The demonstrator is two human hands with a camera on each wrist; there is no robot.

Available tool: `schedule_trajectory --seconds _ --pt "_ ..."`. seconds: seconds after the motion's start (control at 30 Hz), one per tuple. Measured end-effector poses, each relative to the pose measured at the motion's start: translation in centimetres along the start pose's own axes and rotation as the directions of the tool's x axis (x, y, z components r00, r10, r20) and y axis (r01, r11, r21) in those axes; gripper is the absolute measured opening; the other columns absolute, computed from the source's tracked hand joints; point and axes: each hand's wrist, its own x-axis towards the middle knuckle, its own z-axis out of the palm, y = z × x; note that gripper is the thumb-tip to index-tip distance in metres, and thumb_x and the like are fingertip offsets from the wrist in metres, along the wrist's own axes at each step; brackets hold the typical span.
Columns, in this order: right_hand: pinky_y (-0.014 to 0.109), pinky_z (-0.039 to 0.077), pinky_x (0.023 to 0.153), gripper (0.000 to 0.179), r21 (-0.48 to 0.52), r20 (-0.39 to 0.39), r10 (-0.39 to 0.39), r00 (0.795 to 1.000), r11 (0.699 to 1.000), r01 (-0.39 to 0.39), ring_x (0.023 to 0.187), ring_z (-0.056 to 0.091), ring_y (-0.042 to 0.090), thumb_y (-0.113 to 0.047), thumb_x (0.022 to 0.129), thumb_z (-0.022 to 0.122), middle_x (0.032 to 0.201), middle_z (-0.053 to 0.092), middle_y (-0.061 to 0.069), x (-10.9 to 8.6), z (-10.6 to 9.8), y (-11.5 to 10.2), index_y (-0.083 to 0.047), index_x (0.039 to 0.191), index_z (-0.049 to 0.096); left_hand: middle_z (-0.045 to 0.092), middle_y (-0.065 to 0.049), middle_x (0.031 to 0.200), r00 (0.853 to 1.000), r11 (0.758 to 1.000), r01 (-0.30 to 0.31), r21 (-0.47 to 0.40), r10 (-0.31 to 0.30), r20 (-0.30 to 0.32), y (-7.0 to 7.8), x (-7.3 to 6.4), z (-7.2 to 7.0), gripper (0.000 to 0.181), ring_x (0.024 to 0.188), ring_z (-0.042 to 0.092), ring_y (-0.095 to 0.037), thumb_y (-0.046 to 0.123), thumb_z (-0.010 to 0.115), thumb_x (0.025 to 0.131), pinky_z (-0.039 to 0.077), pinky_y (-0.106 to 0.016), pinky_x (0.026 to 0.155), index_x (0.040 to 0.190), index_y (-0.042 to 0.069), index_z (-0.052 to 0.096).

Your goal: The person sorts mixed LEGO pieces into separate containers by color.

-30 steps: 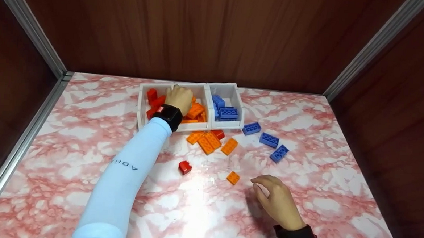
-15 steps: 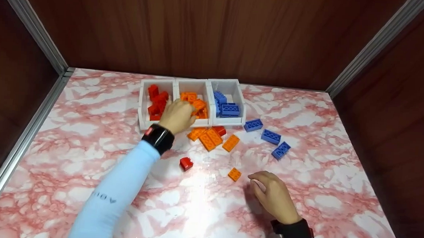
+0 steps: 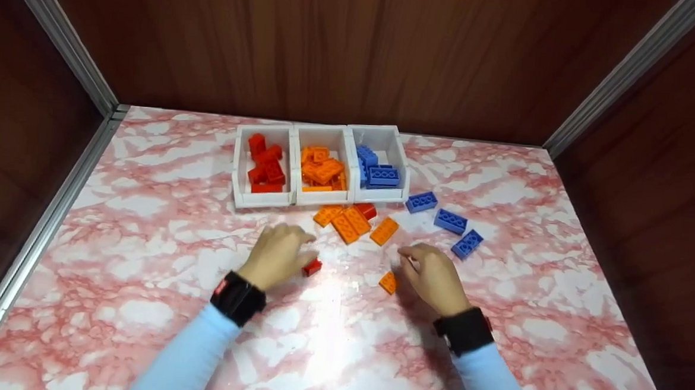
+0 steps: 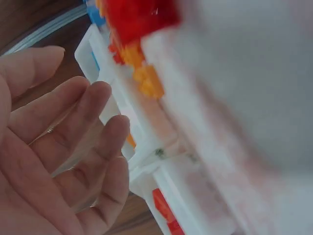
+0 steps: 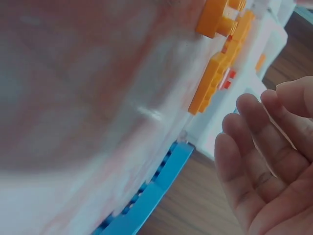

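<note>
My left hand (image 3: 278, 254) hovers just left of a small red toy brick (image 3: 313, 267), partly covering it in the head view. In the left wrist view the fingers (image 4: 93, 107) are loosely bent with nothing between them, and the red brick (image 4: 142, 17) shows at the top. My right hand (image 3: 433, 277) is beside a small orange brick (image 3: 387, 282), overlapping its right side. Its fingers (image 5: 254, 156) are relaxed in the right wrist view and hold nothing; the orange brick (image 5: 212, 17) appears apart from them.
Behind stands a white three-part bin (image 3: 264, 199) with red, orange and blue bricks sorted by compartment. Several orange bricks (image 3: 351, 224) and a red brick (image 3: 366, 210) lie before it. Three blue bricks (image 3: 451, 221) lie to the right. Wooden panels (image 3: 331, 51) enclose the marbled table.
My left hand has drawn back from over the bin to the red brick on the table. My right hand has moved slightly forward and left, to the small orange brick.
</note>
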Motion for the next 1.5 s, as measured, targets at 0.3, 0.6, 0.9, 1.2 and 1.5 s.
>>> schedule_trajectory --seconds 0.3,0.6,0.9,1.2,1.5 --pt "0.045 0.053 0.084 0.017 -0.037 -0.022 -0.030 0.999 0.999 0.030 0.089 0.067 0.033 -0.005 0.091 0.067 0.095 0.071 0.014 5.0 1.4 0.4 0.001 0.105 0.075 0.070 -0.008 0.099 0.994 0.993 -0.045 0.109 0.056 -0.097 0.6 -2.7 2.2 0.027 0.090 0.060 -0.031 0.029 0.076 0.087 0.045 -0.047 0.076 0.104 0.007 0.075" --pt "0.046 0.052 0.089 0.020 -0.047 0.042 0.014 0.999 0.999 -0.012 0.096 0.066 0.033 -0.007 0.092 0.065 0.102 0.071 0.016 7.3 1.8 0.2 0.000 0.108 0.075 0.066 -0.001 0.076 0.990 0.993 -0.002 0.118 0.018 -0.138 1.0 -3.7 3.6 0.022 0.070 0.055 -0.024 0.033 0.081 0.081 0.039 -0.038 0.065 0.086 0.014 0.072" --pt "0.046 0.051 0.091 0.022 -0.046 0.102 0.052 0.993 0.998 -0.048 0.099 0.066 0.032 -0.011 0.095 0.065 0.108 0.072 0.015 8.1 1.8 -0.3 -0.001 0.112 0.073 0.063 -0.002 0.068 0.989 0.993 -0.005 0.121 0.023 -0.149 1.4 -3.5 1.3 0.009 0.065 0.057 -0.026 0.018 0.074 0.084 0.041 -0.041 0.064 0.076 0.014 0.072" --pt "0.046 0.049 0.096 0.022 -0.044 0.116 0.084 0.990 0.996 -0.079 0.107 0.064 0.033 -0.013 0.095 0.065 0.114 0.070 0.015 8.4 1.7 -0.6 -0.002 0.112 0.074 0.066 0.001 0.077 0.982 0.992 0.117 -0.040 -0.121 -0.142 -2.2 1.1 -5.0 0.011 0.070 0.059 -0.020 0.021 0.076 0.088 0.049 -0.038 0.070 0.091 0.012 0.072" --pt "0.046 0.052 0.090 0.020 -0.055 0.087 0.023 0.996 0.998 -0.019 0.100 0.066 0.033 -0.011 0.093 0.067 0.108 0.071 0.015 8.1 1.7 -0.8 -0.001 0.109 0.075 0.071 -0.013 0.086 0.928 0.963 0.267 0.032 -0.248 -0.279 -6.9 7.4 -8.9 0.016 0.082 0.061 -0.035 0.019 0.076 0.086 0.046 -0.048 0.077 0.095 0.007 0.073"
